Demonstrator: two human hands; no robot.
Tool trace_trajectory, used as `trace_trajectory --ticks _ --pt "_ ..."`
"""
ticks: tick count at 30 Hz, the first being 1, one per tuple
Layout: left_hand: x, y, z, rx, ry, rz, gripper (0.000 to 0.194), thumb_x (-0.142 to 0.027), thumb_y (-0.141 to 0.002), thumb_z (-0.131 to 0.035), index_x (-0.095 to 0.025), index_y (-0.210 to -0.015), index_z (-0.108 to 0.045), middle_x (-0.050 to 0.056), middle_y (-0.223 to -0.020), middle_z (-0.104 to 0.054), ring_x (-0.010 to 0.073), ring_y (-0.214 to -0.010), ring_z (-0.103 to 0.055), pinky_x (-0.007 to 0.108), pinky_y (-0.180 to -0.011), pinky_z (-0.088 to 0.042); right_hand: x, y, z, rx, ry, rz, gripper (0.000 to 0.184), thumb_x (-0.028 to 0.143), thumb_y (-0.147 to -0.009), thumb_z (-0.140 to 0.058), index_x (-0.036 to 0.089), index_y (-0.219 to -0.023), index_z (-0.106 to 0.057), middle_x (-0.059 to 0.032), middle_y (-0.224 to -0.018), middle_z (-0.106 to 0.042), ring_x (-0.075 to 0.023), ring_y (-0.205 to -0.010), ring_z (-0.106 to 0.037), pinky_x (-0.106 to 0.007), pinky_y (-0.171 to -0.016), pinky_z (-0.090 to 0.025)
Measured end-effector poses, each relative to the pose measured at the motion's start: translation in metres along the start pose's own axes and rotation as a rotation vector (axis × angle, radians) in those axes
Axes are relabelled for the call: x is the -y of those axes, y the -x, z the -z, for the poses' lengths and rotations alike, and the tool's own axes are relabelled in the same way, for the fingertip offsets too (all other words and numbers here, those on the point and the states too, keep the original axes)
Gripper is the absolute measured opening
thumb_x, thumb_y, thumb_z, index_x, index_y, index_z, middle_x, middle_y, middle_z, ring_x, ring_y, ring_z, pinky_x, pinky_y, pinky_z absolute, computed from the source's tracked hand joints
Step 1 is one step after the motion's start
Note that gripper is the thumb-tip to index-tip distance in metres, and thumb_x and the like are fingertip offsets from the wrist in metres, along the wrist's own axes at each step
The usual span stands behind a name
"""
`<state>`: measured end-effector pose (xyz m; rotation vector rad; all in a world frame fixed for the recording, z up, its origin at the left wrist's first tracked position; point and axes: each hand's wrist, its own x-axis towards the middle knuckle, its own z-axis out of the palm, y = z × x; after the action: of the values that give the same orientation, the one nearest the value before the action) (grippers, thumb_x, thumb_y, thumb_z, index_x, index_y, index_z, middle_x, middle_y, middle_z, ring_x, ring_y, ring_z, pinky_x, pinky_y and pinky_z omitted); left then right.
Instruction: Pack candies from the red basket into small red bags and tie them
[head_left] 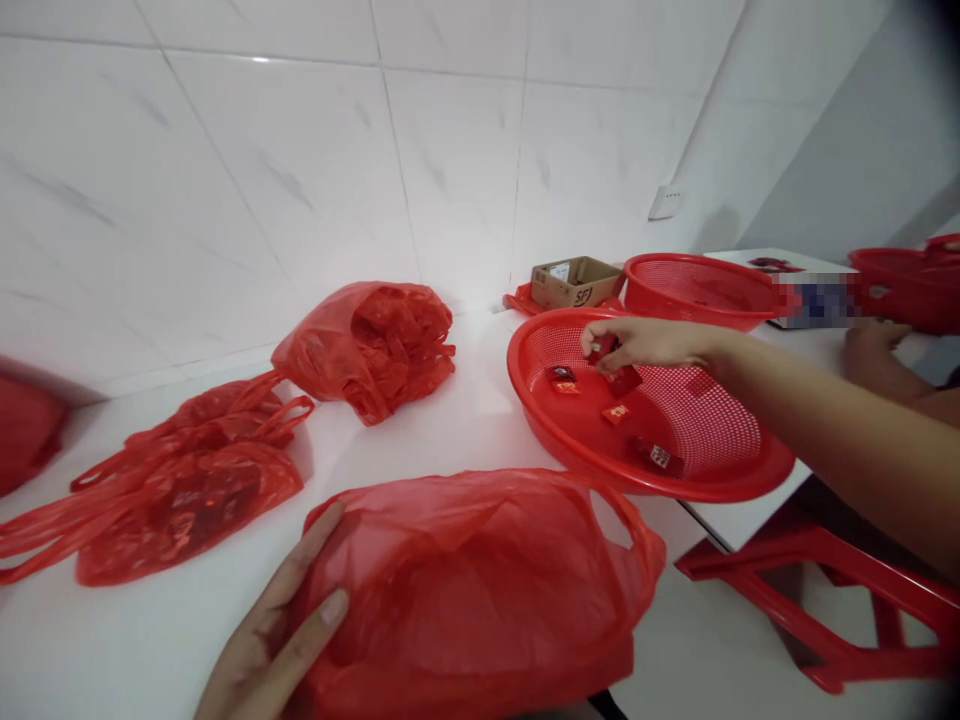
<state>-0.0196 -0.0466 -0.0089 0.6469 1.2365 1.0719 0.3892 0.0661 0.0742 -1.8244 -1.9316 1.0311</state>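
My left hand (289, 620) grips the left edge of a red plastic bag (480, 600), thumb on one side and fingers on the other. The bag's mouth gapes and one loop handle stands at its right. Over a red plastic basket (555, 425) with perforated sides, my right hand (637, 345) has its fingers curled round a small red packet (602, 348). Another red packet (622, 382) is just below that hand. Several small wrapped packets lie in the basket, among them an orange-red packet (616, 412) and a dark red packet (660, 456).
Filled red bags (195, 500) lie at the left, near a bundle of red bags (364, 350) by the wall. A cardboard box (577, 283) and a second red basket (697, 290) stand behind. A red stool (825, 590) is lower right; another person's arm (885, 365) shows far right.
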Motion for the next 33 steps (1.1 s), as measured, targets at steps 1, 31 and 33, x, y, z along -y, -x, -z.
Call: trace_trajectory --ticks 1,31,33 --pt "0.000 0.001 -0.004 0.012 -0.011 -0.015 0.074 -0.038 -0.065 -0.080 -0.039 -0.133 -0.053 -0.004 -0.147 -0.046 0.0345 -0.135 -0.040 0.038 -0.099 -0.048 0.021 0.011 -0.007 0.032 -0.047 0.087 0.017 0.020 -0.074 -0.062 0.020 -0.087 -0.051 -0.0002 -0.078 -0.056 -0.0138 -0.069 -0.057 -0.025 -0.061 -0.046" --pt "0.026 0.009 0.001 0.019 -0.357 -0.381 0.074 -0.036 -0.076 -0.073 -0.035 -0.142 -0.041 -0.003 -0.156 -0.031 0.0256 -0.142 -0.029 0.036 -0.112 -0.036 0.084 0.060 -0.103 0.038 0.182 0.388 0.042 0.040 -0.092 -0.048 0.037 -0.134 -0.050 -0.0013 -0.119 -0.063 -0.0187 -0.101 -0.062 -0.032 -0.081 -0.054" --pt "0.026 0.010 0.002 0.017 -0.374 -0.390 0.074 -0.036 -0.076 -0.073 -0.034 -0.142 -0.041 -0.003 -0.156 -0.032 0.0256 -0.143 -0.028 0.036 -0.112 -0.036 0.066 0.055 -0.078 -0.169 0.237 0.321 0.039 0.046 -0.090 -0.051 0.035 -0.127 -0.055 -0.0019 -0.118 -0.064 -0.0189 -0.098 -0.063 -0.031 -0.079 -0.054"
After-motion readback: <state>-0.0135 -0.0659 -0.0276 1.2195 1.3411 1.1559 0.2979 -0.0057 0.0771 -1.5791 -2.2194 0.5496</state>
